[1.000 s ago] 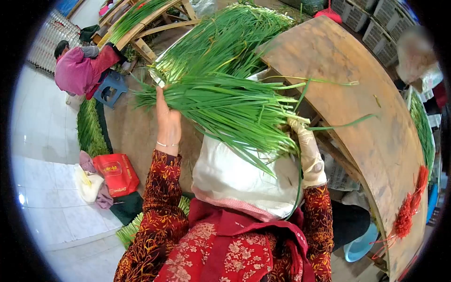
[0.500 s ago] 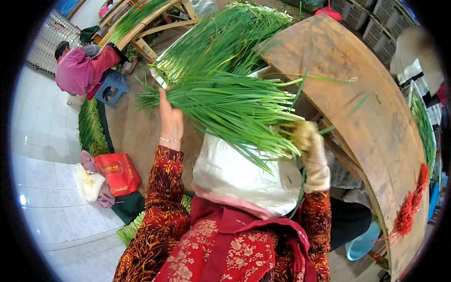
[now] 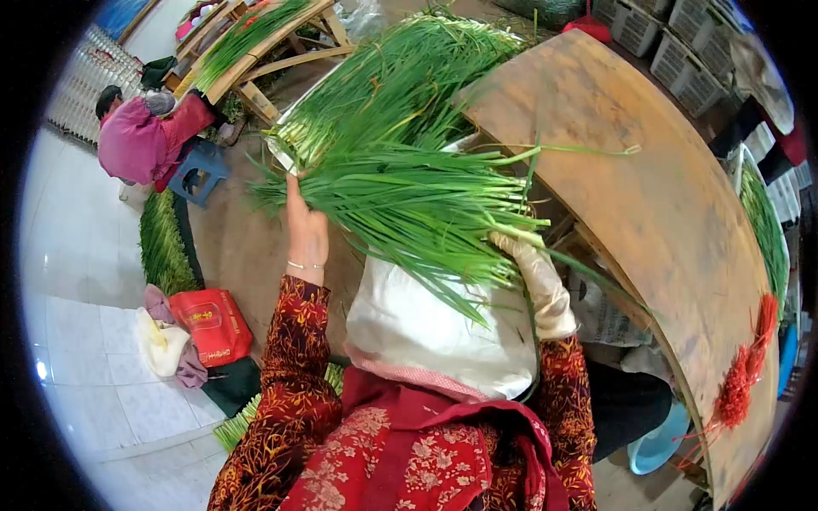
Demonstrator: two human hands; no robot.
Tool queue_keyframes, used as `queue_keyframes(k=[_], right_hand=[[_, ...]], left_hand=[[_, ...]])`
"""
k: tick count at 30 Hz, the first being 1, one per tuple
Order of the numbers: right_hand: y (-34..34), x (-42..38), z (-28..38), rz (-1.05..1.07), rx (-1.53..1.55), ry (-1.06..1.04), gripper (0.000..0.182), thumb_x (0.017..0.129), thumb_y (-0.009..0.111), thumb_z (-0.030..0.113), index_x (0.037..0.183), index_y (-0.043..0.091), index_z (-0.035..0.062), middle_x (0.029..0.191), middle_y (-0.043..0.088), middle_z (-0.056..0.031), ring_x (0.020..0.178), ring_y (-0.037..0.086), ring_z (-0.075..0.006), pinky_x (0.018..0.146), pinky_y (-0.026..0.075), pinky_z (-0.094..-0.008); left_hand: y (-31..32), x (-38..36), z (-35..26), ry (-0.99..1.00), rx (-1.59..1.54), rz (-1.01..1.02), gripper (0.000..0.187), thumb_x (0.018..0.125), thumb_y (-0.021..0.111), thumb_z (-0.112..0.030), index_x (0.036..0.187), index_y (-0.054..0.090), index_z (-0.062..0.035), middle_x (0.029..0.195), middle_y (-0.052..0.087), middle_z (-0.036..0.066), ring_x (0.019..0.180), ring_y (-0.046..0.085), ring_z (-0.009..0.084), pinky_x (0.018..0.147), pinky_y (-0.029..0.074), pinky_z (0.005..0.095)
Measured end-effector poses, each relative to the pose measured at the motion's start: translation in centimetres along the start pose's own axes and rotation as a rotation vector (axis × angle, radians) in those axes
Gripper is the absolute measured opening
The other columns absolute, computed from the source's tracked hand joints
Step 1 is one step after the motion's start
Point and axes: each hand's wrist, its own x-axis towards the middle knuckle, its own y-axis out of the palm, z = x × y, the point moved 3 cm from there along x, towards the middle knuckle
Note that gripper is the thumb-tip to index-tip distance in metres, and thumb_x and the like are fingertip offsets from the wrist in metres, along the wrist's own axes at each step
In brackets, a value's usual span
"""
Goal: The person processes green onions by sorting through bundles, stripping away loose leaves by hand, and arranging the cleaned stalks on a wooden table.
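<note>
A large bunch of long green leafy stalks [image 3: 409,204] lies across a white sheet [image 3: 426,324] over my lap. My bare left hand [image 3: 307,226] is closed around the leafy end of the bunch at its left. At the pale root ends on the right is my gloved right hand [image 3: 537,277], its fingers closed on stalks there. One loose stalk sticks out to the right over the wooden table. Behind the bunch lies a big pile of the same stalks [image 3: 400,77].
A curved wooden table [image 3: 630,170] with red ties [image 3: 741,375] stands at the right. Another person [image 3: 141,140] sits on a blue stool [image 3: 200,170] at the upper left. A red bag [image 3: 213,326] rests on the floor. Grey crates [image 3: 690,72] are stacked at the upper right.
My right hand has moved slightly left and down, closer in against the root ends. My left hand stays nearly in place around the bunch. The view has shifted slightly.
</note>
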Motion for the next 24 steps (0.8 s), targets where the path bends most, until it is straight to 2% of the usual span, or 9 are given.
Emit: queue_keyframes(k=[3, 6, 9, 12, 14, 16, 18, 22, 24], right_hand=[[0.5, -0.5, -1.4, 0.019, -0.075, -0.129, 0.025, 0.082, 0.062, 0.022, 0.098, 0.062, 0.0029, 0.083, 0.063, -0.0024, 0.075, 0.055, -0.0091, 0.068, 0.043, -0.0229], [0.1, -3.2, -2.5, -0.027, 0.13, 0.05, 0.019, 0.08, 0.058, 0.025, 0.081, 0.06, 0.0059, 0.071, 0.058, -0.0023, 0.063, 0.05, -0.0092, 0.057, 0.039, -0.0213], [-2.9, -5.9, -3.4, -0.178, 0.467, -0.196, 0.021, 0.08, 0.053, 0.023, 0.064, 0.043, 0.0131, 0.064, 0.048, -0.0003, 0.05, 0.04, -0.0069, 0.049, 0.038, -0.0218], [-6.3, -7.0, -3.5, -0.198, 0.749, -0.279, 0.018, 0.083, 0.052, 0.026, 0.076, 0.045, 0.0119, 0.077, 0.052, -0.0015, 0.049, 0.037, -0.0044, 0.047, 0.036, -0.0202], [-5.9, -6.6, -2.6, -0.464, 0.299, -0.157, 0.022, 0.086, 0.052, 0.032, 0.083, 0.049, 0.01, 0.083, 0.053, -0.0018, 0.052, 0.035, -0.0018, 0.048, 0.031, -0.0166], [-4.9, -3.8, -1.7, -0.382, 0.12, 0.048, 0.024, 0.086, 0.052, 0.033, 0.092, 0.055, 0.0097, 0.077, 0.051, 0.0012, 0.055, 0.035, -0.002, 0.049, 0.029, -0.0168], [-4.1, -0.2, -1.5, -0.173, 0.026, 0.115, 0.029, 0.085, 0.054, 0.034, 0.098, 0.06, 0.0089, 0.068, 0.048, 0.0046, 0.055, 0.035, -0.0032, 0.05, 0.028, -0.0174], [-1.9, 2.5, 0.0, 0.036, 0.065, 0.039, 0.03, 0.086, 0.052, 0.035, 0.094, 0.063, 0.0081, 0.056, 0.038, 0.0084, 0.05, 0.032, -0.0041, 0.047, 0.025, -0.0195], [-1.9, 1.1, 0.5, 0.025, -0.04, -0.135, 0.036, 0.085, 0.049, 0.042, 0.089, 0.06, 0.0082, 0.053, 0.036, 0.0076, 0.047, 0.031, -0.0044, 0.048, 0.025, -0.0193]], left_hand=[[-0.3, 0.3, 0.4, -0.147, -0.222, -0.095, 0.03, 0.094, 0.032, -0.005, 0.122, 0.036, 0.0035, 0.114, 0.048, 0.01, 0.103, 0.047, 0.0172, 0.094, 0.036, 0.0281], [-0.2, 0.1, 0.3, -0.14, -0.183, -0.116, 0.029, 0.095, 0.031, -0.009, 0.12, 0.037, 0.0033, 0.114, 0.048, 0.01, 0.103, 0.047, 0.0172, 0.093, 0.036, 0.0286], [-1.4, 0.7, 1.8, -0.243, -0.319, -0.174, 0.029, 0.096, 0.03, -0.011, 0.12, 0.038, 0.0027, 0.113, 0.049, 0.01, 0.103, 0.047, 0.0169, 0.093, 0.037, 0.0283], [-1.3, 0.8, 1.6, -0.167, -0.207, -0.185, 0.034, 0.094, 0.038, -0.036, 0.099, 0.052, -0.0055, 0.102, 0.054, 0.007, 0.097, 0.05, 0.018, 0.089, 0.039, 0.0311], [-0.5, 0.4, 0.7, -0.137, -0.222, -0.163, 0.033, 0.094, 0.038, -0.036, 0.098, 0.052, -0.0057, 0.1, 0.054, 0.006, 0.095, 0.05, 0.0172, 0.088, 0.04, 0.0305], [-0.7, 0.7, 1.2, -0.184, -0.275, -0.13, 0.033, 0.094, 0.038, -0.036, 0.098, 0.052, -0.0061, 0.101, 0.053, 0.005, 0.095, 0.05, 0.0165, 0.087, 0.04, 0.0299], [-1.2, 0.4, 0.7, -0.103, -0.04, -0.068, 0.031, 0.097, 0.031, -0.021, 0.118, 0.04, -0.0003, 0.111, 0.049, 0.008, 0.101, 0.047, 0.0164, 0.091, 0.037, 0.0279], [-1.2, 0.7, 0.3, -0.131, -0.162, -0.132, 0.032, 0.097, 0.032, -0.024, 0.117, 0.041, -0.0006, 0.11, 0.048, 0.008, 0.101, 0.046, 0.0153, 0.091, 0.037, 0.0283], [-1.1, 0.7, 0.5, -0.106, -0.255, -0.174, 0.028, 0.092, 0.044, -0.034, 0.094, 0.052, -0.0078, 0.096, 0.053, 0.005, 0.094, 0.05, 0.0171, 0.088, 0.04, 0.0327]])
